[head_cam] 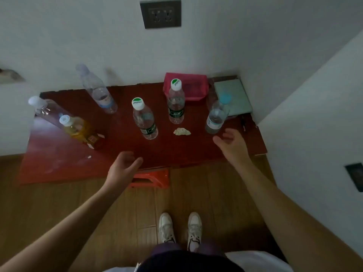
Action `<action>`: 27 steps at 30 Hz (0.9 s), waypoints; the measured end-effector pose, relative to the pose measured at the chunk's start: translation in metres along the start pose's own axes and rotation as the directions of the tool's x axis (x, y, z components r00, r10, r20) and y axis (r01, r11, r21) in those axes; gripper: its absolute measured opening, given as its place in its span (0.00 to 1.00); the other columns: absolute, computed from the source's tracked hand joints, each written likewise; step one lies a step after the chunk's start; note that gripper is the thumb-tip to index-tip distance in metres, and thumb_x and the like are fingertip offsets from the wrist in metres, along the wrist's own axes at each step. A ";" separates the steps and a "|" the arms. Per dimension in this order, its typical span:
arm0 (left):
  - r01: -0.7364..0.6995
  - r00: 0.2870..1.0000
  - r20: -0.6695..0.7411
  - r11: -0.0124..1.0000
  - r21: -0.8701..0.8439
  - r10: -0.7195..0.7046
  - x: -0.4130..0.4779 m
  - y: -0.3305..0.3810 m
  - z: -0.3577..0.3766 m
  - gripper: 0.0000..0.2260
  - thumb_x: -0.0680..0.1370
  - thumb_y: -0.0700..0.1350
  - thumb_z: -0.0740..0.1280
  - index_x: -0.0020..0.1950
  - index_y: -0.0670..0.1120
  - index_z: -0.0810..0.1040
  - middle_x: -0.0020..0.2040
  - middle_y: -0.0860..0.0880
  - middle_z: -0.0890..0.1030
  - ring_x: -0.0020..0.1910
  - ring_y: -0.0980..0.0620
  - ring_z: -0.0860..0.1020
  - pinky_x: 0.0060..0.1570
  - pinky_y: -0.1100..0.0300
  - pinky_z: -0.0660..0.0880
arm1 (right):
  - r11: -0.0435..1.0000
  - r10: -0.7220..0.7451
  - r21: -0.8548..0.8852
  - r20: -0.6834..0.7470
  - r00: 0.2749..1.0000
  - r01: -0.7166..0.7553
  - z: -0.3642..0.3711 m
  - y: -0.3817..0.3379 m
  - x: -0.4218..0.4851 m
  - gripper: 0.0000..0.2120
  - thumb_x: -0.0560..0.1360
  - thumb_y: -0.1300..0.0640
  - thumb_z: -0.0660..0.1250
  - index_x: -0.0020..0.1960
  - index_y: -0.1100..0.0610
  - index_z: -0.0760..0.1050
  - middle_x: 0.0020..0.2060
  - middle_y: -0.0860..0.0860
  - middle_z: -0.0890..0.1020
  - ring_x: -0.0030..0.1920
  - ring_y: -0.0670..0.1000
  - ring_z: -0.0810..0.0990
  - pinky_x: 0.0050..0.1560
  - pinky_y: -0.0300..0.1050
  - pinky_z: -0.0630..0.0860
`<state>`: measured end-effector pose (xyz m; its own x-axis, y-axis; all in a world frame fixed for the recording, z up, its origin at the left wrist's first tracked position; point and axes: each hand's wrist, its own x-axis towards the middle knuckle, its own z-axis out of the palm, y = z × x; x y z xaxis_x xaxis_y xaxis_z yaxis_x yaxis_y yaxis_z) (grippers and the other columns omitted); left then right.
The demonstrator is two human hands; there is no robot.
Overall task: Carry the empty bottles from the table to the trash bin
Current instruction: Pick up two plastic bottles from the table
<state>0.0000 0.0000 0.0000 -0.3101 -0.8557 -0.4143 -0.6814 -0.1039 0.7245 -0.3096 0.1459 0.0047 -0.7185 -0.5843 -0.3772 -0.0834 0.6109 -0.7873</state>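
Observation:
Several plastic bottles stand on a dark red table [59, 160]. Two clear ones with green-and-white caps are in the middle, one nearer [145, 118] and one farther back [176, 102]. A clear bottle with a blue cap [217, 115] stands at the right. At the left are a yellow drink bottle [80, 131], a clear bottle behind it [46, 109] and a tall clear bottle [97, 89]. My left hand [122, 167] hovers open at the table's front edge, below the nearer green-capped bottle. My right hand [230, 144] is open just in front of the blue-capped bottle, not touching it.
A crumpled paper scrap [182, 132] lies between the bottles. A pink box [193, 87] and a pale flat box [233, 97] sit at the back right, by the white walls. An orange stool [152, 178] shows under the table. My shoes [180, 228] stand on the wooden floor.

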 end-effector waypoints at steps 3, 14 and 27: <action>-0.004 0.995 -0.099 0.995 -0.103 -0.006 0.035 0.027 0.009 0.33 0.72 0.59 0.74 0.73 0.50 0.68 0.62 0.54 0.75 0.59 0.54 0.77 0.56 0.56 0.75 | 0.998 -0.024 0.052 -0.082 0.996 0.028 0.007 -0.018 0.034 0.32 0.67 0.42 0.76 0.66 0.52 0.72 0.56 0.47 0.81 0.53 0.46 0.81 0.49 0.41 0.77; -0.049 0.978 -0.210 0.967 -0.248 -0.004 0.096 0.055 0.045 0.29 0.68 0.54 0.78 0.65 0.51 0.73 0.58 0.53 0.80 0.57 0.53 0.79 0.62 0.52 0.76 | 0.996 -0.087 0.010 -0.132 0.987 0.089 0.021 -0.018 0.068 0.30 0.67 0.42 0.76 0.65 0.51 0.72 0.58 0.49 0.79 0.55 0.48 0.79 0.57 0.48 0.79; -0.031 0.995 -0.102 0.954 -0.297 0.001 -0.070 -0.014 -0.007 0.32 0.71 0.50 0.77 0.71 0.51 0.68 0.56 0.56 0.78 0.54 0.60 0.78 0.53 0.60 0.75 | 0.996 -0.039 -0.068 0.219 0.975 0.055 -0.014 0.048 -0.090 0.33 0.63 0.34 0.74 0.64 0.43 0.69 0.55 0.41 0.78 0.54 0.43 0.79 0.53 0.46 0.80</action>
<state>0.0354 0.0578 0.0225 -0.2412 -0.9030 -0.3556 -0.4436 -0.2234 0.8680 -0.2586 0.2358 0.0077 -0.5463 -0.7105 -0.4436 -0.1694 0.6124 -0.7722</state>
